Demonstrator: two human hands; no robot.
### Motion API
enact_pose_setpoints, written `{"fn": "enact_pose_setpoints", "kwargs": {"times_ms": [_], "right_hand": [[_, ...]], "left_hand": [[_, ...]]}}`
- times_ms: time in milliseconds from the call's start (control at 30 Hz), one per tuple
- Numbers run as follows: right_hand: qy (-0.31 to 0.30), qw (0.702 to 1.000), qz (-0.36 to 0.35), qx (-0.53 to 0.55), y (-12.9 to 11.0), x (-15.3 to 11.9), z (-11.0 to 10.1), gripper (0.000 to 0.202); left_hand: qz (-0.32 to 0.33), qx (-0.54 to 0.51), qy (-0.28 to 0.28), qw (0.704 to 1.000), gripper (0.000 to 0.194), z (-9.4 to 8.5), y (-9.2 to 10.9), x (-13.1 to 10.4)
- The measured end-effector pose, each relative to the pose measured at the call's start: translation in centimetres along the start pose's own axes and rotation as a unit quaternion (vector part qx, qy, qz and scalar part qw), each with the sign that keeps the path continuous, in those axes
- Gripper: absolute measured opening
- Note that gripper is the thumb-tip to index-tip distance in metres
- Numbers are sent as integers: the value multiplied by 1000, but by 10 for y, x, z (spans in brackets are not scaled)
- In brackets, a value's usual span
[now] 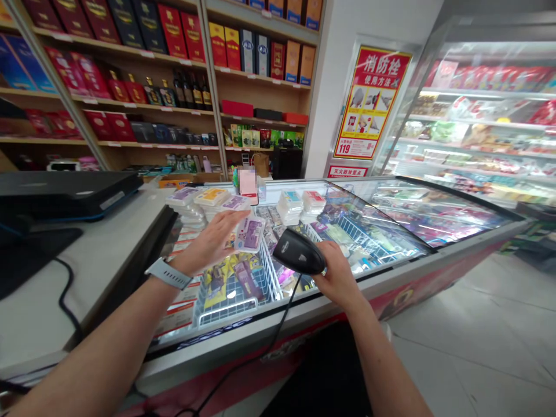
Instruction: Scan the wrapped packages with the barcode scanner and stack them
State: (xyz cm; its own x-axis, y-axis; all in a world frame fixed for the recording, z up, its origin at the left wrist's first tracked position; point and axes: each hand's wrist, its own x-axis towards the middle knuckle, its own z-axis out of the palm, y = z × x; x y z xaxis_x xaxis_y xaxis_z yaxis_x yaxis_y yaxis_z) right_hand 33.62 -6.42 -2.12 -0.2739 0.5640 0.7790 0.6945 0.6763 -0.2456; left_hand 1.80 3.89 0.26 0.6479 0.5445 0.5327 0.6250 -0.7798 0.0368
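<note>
A small clear-and-white pack with a purple label (251, 233) is held in my left hand (212, 242), above the glass lid of a chest freezer. My right hand (337, 273) grips a black handheld barcode scanner (299, 252), its head turned left towards the pack. From the scanner a black cable (284, 315) runs down to the lower left. Stacks of similar packs stand on the glass: orange-labelled ones (214, 196) behind my left hand, blue-labelled (290, 205) and red-labelled ones (314, 205) beyond the scanner. The handle is mostly hidden by my right fingers.
Wire baskets (234, 301) with ice creams show through the freezer glass. At left, a counter (104, 243) carries a black device (65, 194) and a cable. Shelves of boxes and bottles (174, 104) line the back; a refrigerated display (482, 127) stands at right.
</note>
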Motion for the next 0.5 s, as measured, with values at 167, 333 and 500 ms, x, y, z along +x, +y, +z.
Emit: {"fn": "enact_pose_setpoints", "kwargs": {"times_ms": [167, 333, 500], "right_hand": [[-36, 999, 2, -30, -3, 1, -4, 32], [-57, 997, 18, -57, -5, 0, -5, 31], [-59, 996, 18, -71, -5, 0, -4, 31]], "left_hand": [[26, 26, -1, 999, 97, -5, 2, 1], [41, 38, -8, 998, 96, -7, 3, 1], [48, 48, -9, 998, 100, -5, 4, 1]]}}
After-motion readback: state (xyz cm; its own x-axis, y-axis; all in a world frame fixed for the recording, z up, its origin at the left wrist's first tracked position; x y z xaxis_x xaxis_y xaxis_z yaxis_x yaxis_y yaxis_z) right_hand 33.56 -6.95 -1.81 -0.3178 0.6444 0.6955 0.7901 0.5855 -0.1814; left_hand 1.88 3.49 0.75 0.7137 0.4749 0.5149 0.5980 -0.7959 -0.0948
